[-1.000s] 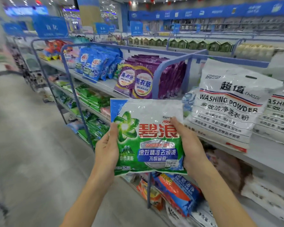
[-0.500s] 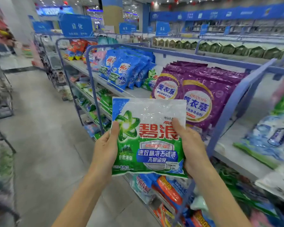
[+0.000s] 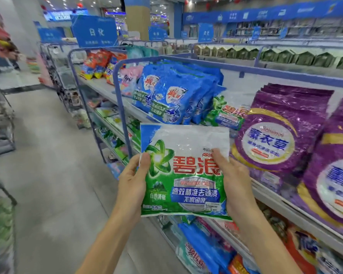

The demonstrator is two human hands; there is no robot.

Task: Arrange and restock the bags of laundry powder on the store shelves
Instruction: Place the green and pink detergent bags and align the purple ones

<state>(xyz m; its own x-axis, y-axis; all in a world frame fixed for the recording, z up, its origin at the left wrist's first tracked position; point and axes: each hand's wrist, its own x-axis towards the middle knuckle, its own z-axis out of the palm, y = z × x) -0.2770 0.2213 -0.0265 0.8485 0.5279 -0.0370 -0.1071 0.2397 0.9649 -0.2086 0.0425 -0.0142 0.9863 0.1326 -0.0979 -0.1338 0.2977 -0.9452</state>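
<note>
Both hands, left (image 3: 132, 181) and right (image 3: 234, 180), grip the green laundry powder bag (image 3: 184, 173) by its sides, before the shelf (image 3: 281, 202) with purple bags (image 3: 281, 131)

Green-and-white bag (image 3: 184, 175): glossy crinkled plastic film, clear top. Purple bags (image 3: 281, 131) and blue bags (image 3: 166, 95): shiny plastic. Shelf frame (image 3: 121, 107): smooth blue-painted metal tube. Floor (image 3: 53, 155): matt grey.

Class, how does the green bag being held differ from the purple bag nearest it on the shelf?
The green bag is gripped in the air by the left hand and right hand; the purple bag leans on the shelf. The green bag looks smaller than the purple bag. Both are glossy printed packs.
</note>
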